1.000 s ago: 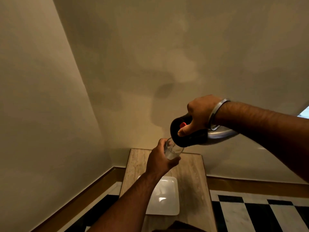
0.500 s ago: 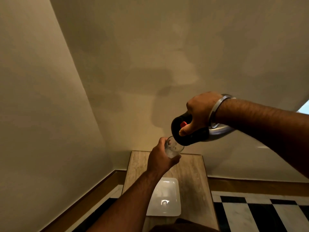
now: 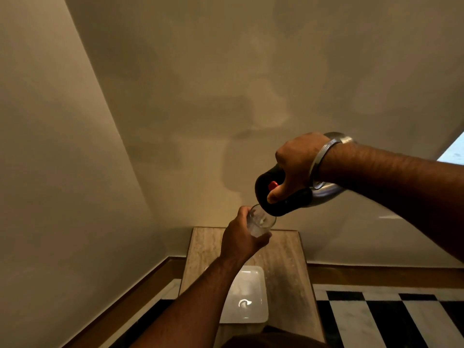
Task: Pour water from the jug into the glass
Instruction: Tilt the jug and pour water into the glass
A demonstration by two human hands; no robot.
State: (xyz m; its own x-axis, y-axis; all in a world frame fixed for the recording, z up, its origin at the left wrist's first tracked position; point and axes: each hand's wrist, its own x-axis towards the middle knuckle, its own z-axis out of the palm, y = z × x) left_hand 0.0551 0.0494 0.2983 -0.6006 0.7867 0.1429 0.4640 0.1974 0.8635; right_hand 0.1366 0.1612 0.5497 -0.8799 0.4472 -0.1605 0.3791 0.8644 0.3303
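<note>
My right hand [image 3: 297,164] grips the handle of a steel jug [image 3: 324,193] with a black lid and a red button, thumb resting beside the button. The jug is tipped steeply to the left, its black top right over the rim of a clear glass [image 3: 261,222]. My left hand [image 3: 241,238] is wrapped around the glass and holds it in the air above the table, tilted toward the jug. Water shows in the lower part of the glass. Most of the jug's body is hidden behind my right wrist.
A narrow beige stone table [image 3: 283,267] stands against the wall below my hands. A white rectangular tray [image 3: 248,297] lies on it. Cream walls meet in a corner at left. Black and white floor tiles [image 3: 376,320] lie to the right.
The jug has tipped a little further, its steel body rising by my right wrist. The water in the glass stands a little higher. Both hands stay almost in place.
</note>
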